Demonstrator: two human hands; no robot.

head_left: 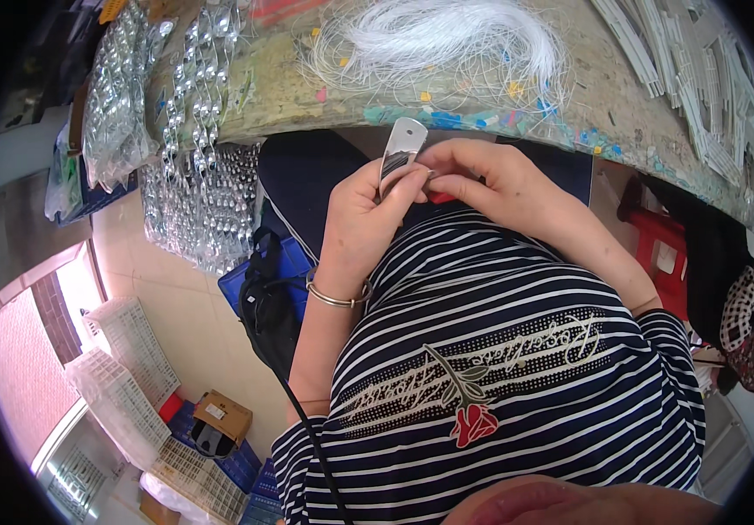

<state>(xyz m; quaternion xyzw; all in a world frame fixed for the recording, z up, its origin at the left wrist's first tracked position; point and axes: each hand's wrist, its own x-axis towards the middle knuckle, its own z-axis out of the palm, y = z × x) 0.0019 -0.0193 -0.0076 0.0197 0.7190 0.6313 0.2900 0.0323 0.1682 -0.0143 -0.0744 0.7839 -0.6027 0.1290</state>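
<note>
My left hand (361, 206) is closed round a shiny silver strip (406, 133) with a rounded end and a small hole, which stands up above the fingers. My right hand (492, 178) meets it in front of my body, thumb and fingers pinched together right beside the strip. What lies between those right fingertips is too small to make out. Just beyond both hands, on the worn table (281, 87), lies a loose bundle of thin white strings (456, 39). A bit of red (440, 198) shows under the right fingers.
Twisted silver strips (202, 79) hang over the table's left edge, beside bagged ones (119, 105). Long pale strips (692, 79) lie at the far right. A black bag (268, 302) on a blue crate is at my left. A red stool (661, 249) and another person (744, 306) are at right.
</note>
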